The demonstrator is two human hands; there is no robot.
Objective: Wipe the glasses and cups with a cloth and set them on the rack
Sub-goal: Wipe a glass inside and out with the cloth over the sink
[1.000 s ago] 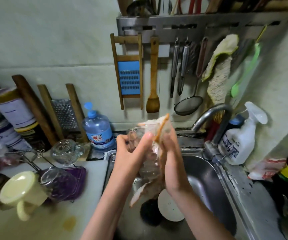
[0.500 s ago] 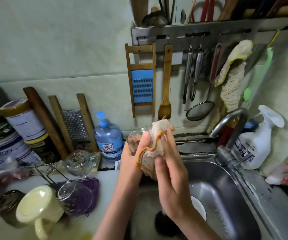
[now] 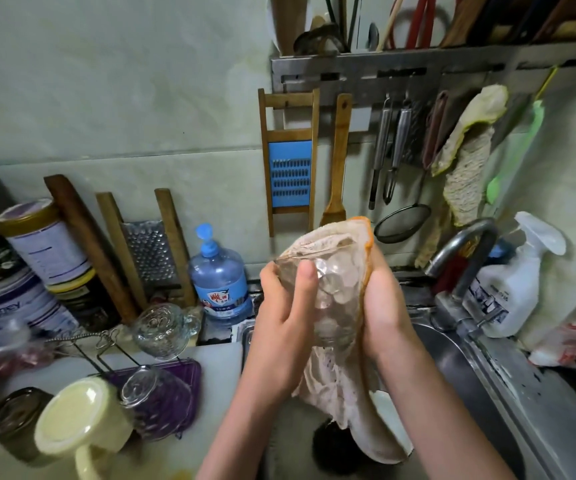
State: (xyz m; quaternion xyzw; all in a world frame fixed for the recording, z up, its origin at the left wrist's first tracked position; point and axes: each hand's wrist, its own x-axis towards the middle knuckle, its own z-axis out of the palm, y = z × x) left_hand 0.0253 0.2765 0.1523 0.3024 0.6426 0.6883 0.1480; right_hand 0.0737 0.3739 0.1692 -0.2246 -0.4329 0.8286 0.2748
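Observation:
Over the sink I hold a clear dimpled glass (image 3: pixel 331 289). My left hand (image 3: pixel 285 327) grips its left side, thumb across the front. My right hand (image 3: pixel 382 306) presses a beige cloth with an orange edge (image 3: pixel 331 372) around the glass's right side and rim; the cloth's tail hangs down into the sink. On the counter at left, a wire rack (image 3: pixel 106 344) over a purple mat (image 3: pixel 175 393) carries an upside-down cream mug (image 3: pixel 78 424), an inverted glass (image 3: pixel 148 386) and a glass cup with a handle (image 3: pixel 162 329).
A steel sink (image 3: pixel 480 403) lies below my hands, with a white dish and a dark drain in it. The tap (image 3: pixel 459 258) and a white spray bottle (image 3: pixel 511 285) stand at right. A blue soap bottle (image 3: pixel 219 275), graters and tins line the back wall.
The cloth has gone from bunched in front of the glass to wrapped round its right side and rim, its tail hanging lower. The glass's dimpled face now shows.

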